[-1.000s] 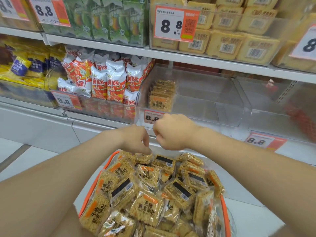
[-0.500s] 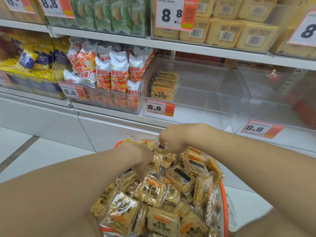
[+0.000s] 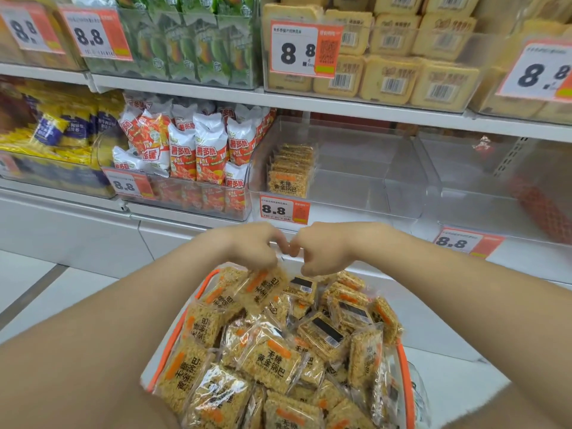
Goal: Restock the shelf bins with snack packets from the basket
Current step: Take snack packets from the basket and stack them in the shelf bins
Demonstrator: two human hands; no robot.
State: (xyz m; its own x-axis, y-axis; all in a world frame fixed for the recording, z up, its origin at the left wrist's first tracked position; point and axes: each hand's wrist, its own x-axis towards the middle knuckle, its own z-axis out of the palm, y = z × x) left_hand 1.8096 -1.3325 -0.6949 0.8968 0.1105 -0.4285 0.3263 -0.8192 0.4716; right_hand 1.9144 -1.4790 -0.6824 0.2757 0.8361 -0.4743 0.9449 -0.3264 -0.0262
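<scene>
Snack packet (image 3: 263, 286): how is it held?

It is pinched by its top edge under the curled fingers (image 3: 266, 258) of the left hand (image 3: 250, 246). It is hung slantwise just above the heap (image 3: 272, 363) in the basket (image 3: 173, 342), with its long axis tipped up toward the right.

And the right hand (image 3: 328, 249)?

Its fingers are curled too, and its knuckles are set touching the left's. Whether a packet is caught beneath them cannot be told.

Where is the goal to be found?

Ahead and upward, in the clear bin (image 3: 356, 193), where a row of like packets (image 3: 291, 171) is stood on edge at the left end. The left hand is placed below that row, while the part of the bin to its right is nearer the right hand.

What is to be minded?

The bin's front wall, with its price tag (image 3: 283, 210), must be cleared, and the shelf (image 3: 340, 108) above is judged to leave a low opening. Red-and-white bags (image 3: 204, 150) are kept in the neighbouring bin on the left.
</scene>
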